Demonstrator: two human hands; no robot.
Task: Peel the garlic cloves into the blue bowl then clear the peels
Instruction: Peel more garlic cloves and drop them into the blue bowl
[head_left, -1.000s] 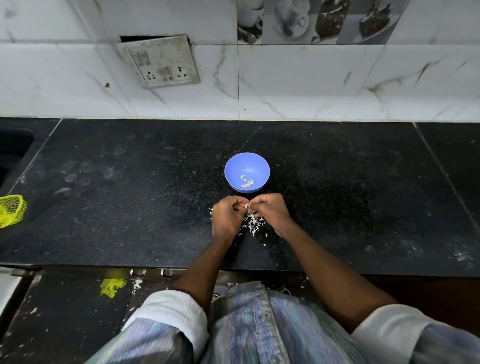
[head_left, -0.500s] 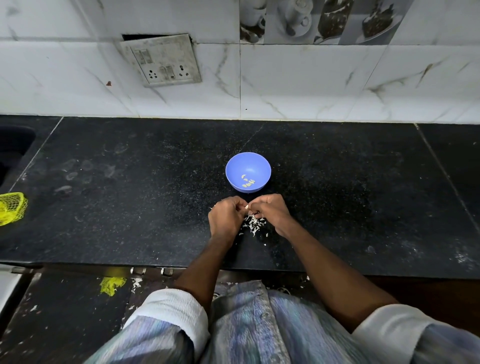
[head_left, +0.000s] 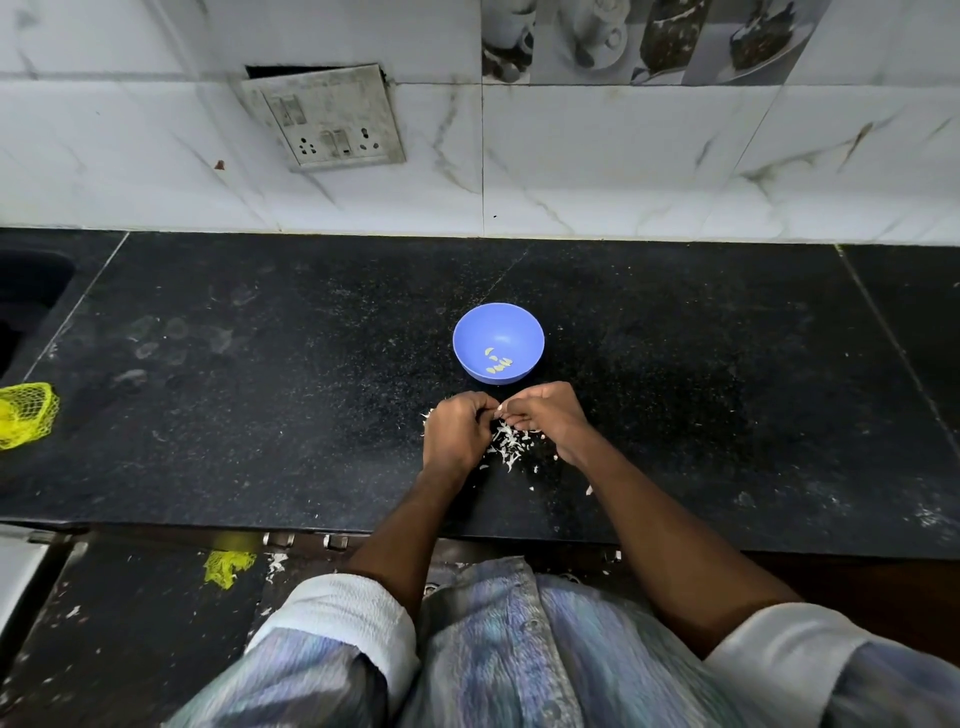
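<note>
Little has changed since the earlier frames: the left hand (head_left: 457, 434) and right hand (head_left: 545, 415) stay together, fingertips meeting with fingers curled over something small, presumably a garlic clove, though it is too hidden to tell. That suggests the same clove is still being peeled, not yet dropped. The blue bowl (head_left: 470, 332) sits just beyond the hands, holding a few peeled cloves (head_left: 498, 362). The peels (head_left: 511, 446) lie beneath and between the hands, uncleared.

I'm seeing my left hand (head_left: 457, 431) and right hand (head_left: 543, 415) parting slightly over the peels (head_left: 511, 444); a pale garlic clove (head_left: 500, 408) is showing between them.
</note>
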